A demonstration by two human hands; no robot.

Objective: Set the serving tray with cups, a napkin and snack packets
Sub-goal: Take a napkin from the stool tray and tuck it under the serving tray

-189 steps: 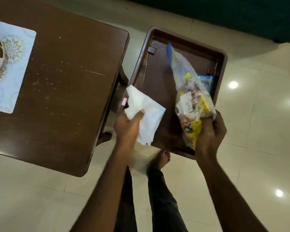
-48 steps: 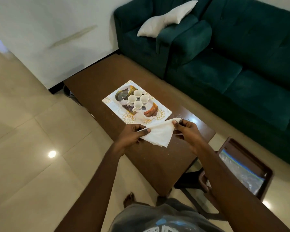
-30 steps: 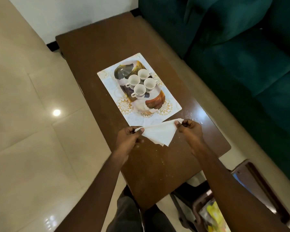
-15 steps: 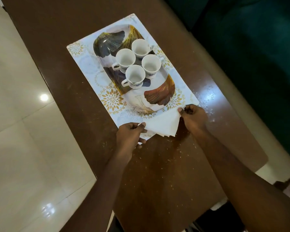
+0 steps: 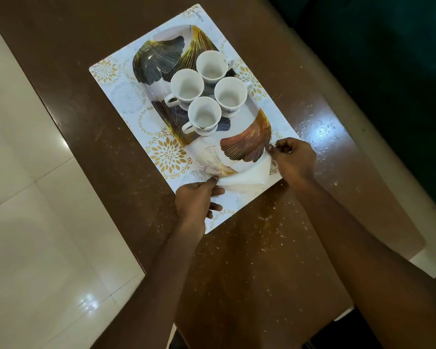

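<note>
An oval serving tray (image 5: 239,149) with gold and dark leaf patterns lies on a white floral placemat (image 5: 126,96). Several white cups (image 5: 204,114) stand grouped in the tray's far half. A folded white napkin (image 5: 247,180) hangs at the tray's near edge, stretched between my hands. My left hand (image 5: 196,197) pinches its left corner. My right hand (image 5: 292,159) pinches its right corner beside the tray's near right rim. No snack packets are in view.
The placemat lies on a dark brown wooden table (image 5: 249,260) speckled with crumbs. Cream floor tiles (image 5: 35,222) run along the left. A dark green sofa (image 5: 388,59) borders the table on the right.
Both hands have carried the napkin forward from the bare table onto the placemat, up to the tray's near edge. The view has closed in on the tray.
</note>
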